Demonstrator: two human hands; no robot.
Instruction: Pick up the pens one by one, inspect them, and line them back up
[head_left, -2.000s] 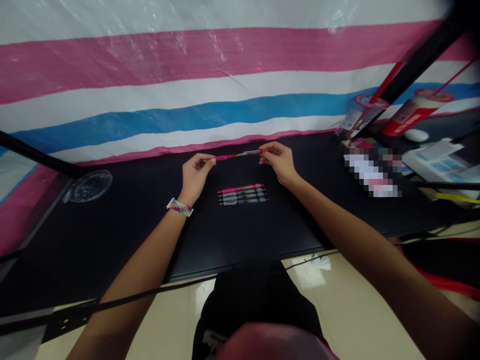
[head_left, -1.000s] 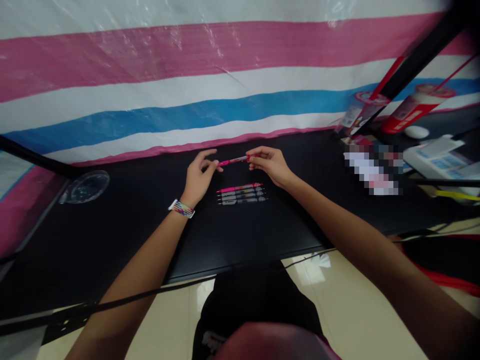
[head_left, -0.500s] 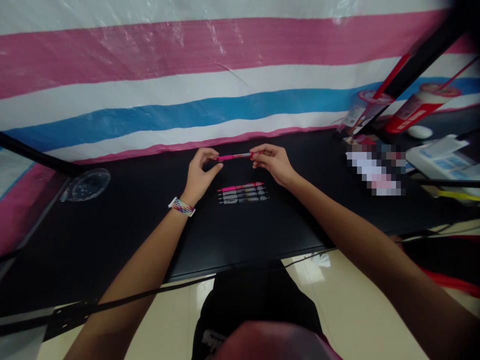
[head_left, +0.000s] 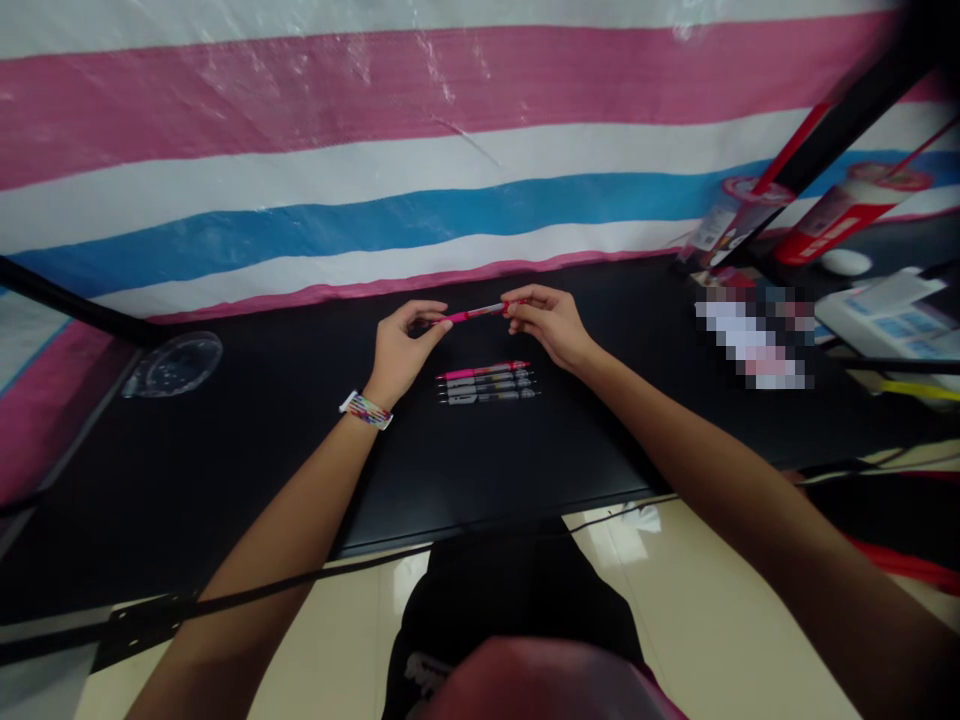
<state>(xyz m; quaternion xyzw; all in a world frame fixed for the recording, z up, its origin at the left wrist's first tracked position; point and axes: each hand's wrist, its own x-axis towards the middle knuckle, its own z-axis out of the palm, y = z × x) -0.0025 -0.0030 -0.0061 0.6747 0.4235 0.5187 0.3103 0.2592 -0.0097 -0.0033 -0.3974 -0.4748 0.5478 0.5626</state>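
A pink pen (head_left: 477,313) is held nearly level above the black table (head_left: 480,470), between both hands. My left hand (head_left: 409,340) pinches its left end with thumb and fingers, and my right hand (head_left: 547,322) grips its right end. Just below, several pens lie side by side on the table: a pink one (head_left: 465,375) at the back and grey-and-clear ones (head_left: 480,397) nearer the front edge. A multicoloured band (head_left: 366,410) is around the left wrist.
A clear plastic lid (head_left: 176,365) sits at the left. Two cups with red straws, one clear (head_left: 739,215) and one red (head_left: 844,220), stand back right beside a white mouse (head_left: 846,262). A striped sheet (head_left: 450,90) hangs behind; a dark cable crosses near the front edge.
The left thumb has closed onto the pink pen's left end, where it was apart from it before. The pen now tilts slightly, its right end higher.
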